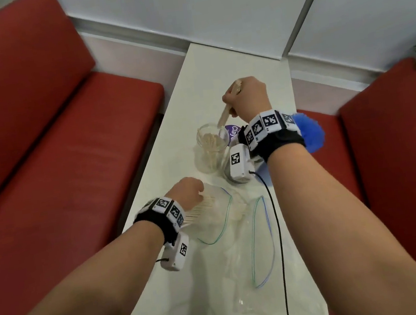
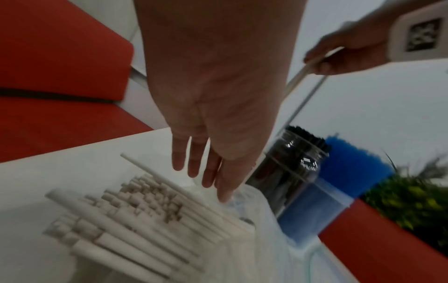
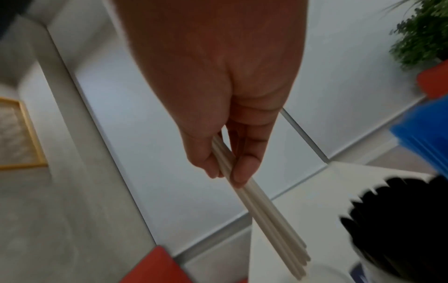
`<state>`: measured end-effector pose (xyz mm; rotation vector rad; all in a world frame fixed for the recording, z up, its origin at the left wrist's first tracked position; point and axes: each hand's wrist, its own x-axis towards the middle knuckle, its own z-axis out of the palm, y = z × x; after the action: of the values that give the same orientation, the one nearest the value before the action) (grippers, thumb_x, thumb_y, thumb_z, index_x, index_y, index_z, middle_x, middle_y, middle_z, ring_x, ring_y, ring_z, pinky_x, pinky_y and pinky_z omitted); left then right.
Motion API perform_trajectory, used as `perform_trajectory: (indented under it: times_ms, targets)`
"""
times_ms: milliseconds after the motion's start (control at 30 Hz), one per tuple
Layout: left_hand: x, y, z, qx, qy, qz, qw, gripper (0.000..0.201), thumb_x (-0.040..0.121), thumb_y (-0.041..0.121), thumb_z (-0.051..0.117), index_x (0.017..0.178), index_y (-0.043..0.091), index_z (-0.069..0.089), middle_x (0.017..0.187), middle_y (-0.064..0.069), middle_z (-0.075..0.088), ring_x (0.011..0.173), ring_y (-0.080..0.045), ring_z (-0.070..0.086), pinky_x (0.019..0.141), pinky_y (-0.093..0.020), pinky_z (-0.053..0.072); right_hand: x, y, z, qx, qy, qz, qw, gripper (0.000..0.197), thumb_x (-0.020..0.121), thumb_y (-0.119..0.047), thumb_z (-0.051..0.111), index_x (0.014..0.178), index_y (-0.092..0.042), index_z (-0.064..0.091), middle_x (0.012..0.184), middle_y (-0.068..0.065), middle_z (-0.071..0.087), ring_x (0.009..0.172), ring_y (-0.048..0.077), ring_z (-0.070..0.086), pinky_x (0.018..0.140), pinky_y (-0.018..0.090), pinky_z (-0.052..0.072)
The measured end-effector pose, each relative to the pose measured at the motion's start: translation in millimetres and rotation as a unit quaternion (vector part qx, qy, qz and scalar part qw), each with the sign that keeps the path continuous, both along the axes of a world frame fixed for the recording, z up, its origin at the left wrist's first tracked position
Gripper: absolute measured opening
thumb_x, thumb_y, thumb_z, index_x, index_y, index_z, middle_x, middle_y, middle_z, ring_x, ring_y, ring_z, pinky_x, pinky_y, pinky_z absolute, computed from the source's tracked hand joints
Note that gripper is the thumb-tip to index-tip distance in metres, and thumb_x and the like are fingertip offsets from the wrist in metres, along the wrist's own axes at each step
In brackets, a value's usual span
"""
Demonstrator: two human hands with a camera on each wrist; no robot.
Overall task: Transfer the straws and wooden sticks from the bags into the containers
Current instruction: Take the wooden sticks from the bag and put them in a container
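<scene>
The right hand (image 1: 246, 98) pinches a few white straws (image 3: 266, 216) above the clear jar (image 1: 211, 147) while the flat-fingered left hand (image 2: 213, 107) apparently steadies the bag (image 1: 210, 218) on the bench (image 1: 216, 70); a tilted release could spill them.

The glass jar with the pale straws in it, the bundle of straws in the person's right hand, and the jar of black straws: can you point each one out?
glass jar (image 1: 211, 157): head view, on its clear side wall.
bundle of straws (image 3: 271, 216): right wrist view, mid-length below the fingers.
jar of black straws (image 2: 288, 168): left wrist view, on its glass side.
</scene>
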<state>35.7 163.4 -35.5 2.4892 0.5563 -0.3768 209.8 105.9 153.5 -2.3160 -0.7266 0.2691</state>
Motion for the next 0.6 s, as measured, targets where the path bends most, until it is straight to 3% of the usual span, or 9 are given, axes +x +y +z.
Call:
perform_trajectory:
  times_ms: [100, 167, 367, 500, 600]
  targets:
    - [-2, -11, -13, 0.155, 0.082, -0.115, 0.978, 0.036, 0.094, 0.017, 0.048, 0.13, 0.011, 0.05, 0.132, -0.008, 0.048, 0.12, -0.027, 0.047, 0.097, -0.039, 0.041, 1, 9, -32, -0.036, 0.026, -0.008, 0.999, 0.018, 0.09, -0.007, 0.064, 0.099, 0.006, 0.073, 0.097, 0.024, 0.074, 0.093, 0.038, 0.072, 0.089, 0.046, 0.058]
    - [-3, -17, -19, 0.207, 0.102, -0.131, 0.964, 0.039, 0.093, 0.017, 0.048, 0.131, 0.012, 0.047, 0.131, -0.007, 0.047, 0.12, -0.027, 0.045, 0.095, -0.04, 0.038, -1, 11, -50, -0.048, 0.042, -0.013, 0.998, 0.017, 0.09, -0.008, 0.065, 0.098, 0.003, 0.074, 0.095, 0.023, 0.075, 0.092, 0.036, 0.073, 0.089, 0.045, 0.058]
    - [-3, -22, -22, 0.247, 0.1, -0.146, 0.953, 0.032, 0.096, 0.006, 0.041, 0.124, 0.012, 0.054, 0.123, -0.007, 0.053, 0.114, -0.026, 0.049, 0.093, -0.037, 0.038, -4, 5, -74, -0.015, 0.067, -0.036, 0.997, 0.009, 0.087, -0.006, 0.068, 0.094, 0.0, 0.07, 0.091, 0.022, 0.074, 0.074, 0.035, 0.074, 0.074, 0.043, 0.062]
    - [-2, -24, -15, 0.267, 0.11, -0.161, 0.944, 0.032, 0.096, 0.004, 0.041, 0.125, 0.012, 0.052, 0.124, -0.006, 0.053, 0.114, -0.025, 0.05, 0.095, -0.037, 0.036, -7, -1, -73, 0.014, 0.099, -0.051, 0.994, 0.021, 0.087, -0.013, 0.075, 0.104, -0.005, 0.066, 0.098, 0.019, 0.071, 0.067, 0.031, 0.073, 0.063, 0.035, 0.061]
    - [-3, -28, -9, 0.284, 0.118, -0.152, 0.939, 0.033, 0.096, 0.005, 0.042, 0.128, 0.013, 0.049, 0.125, -0.006, 0.051, 0.117, -0.025, 0.047, 0.098, -0.039, 0.034, -13, -7, -63, 0.046, 0.045, -0.049, 0.997, 0.021, 0.094, -0.018, 0.064, 0.113, -0.008, 0.065, 0.095, 0.014, 0.071, 0.08, 0.033, 0.072, 0.077, 0.04, 0.06]
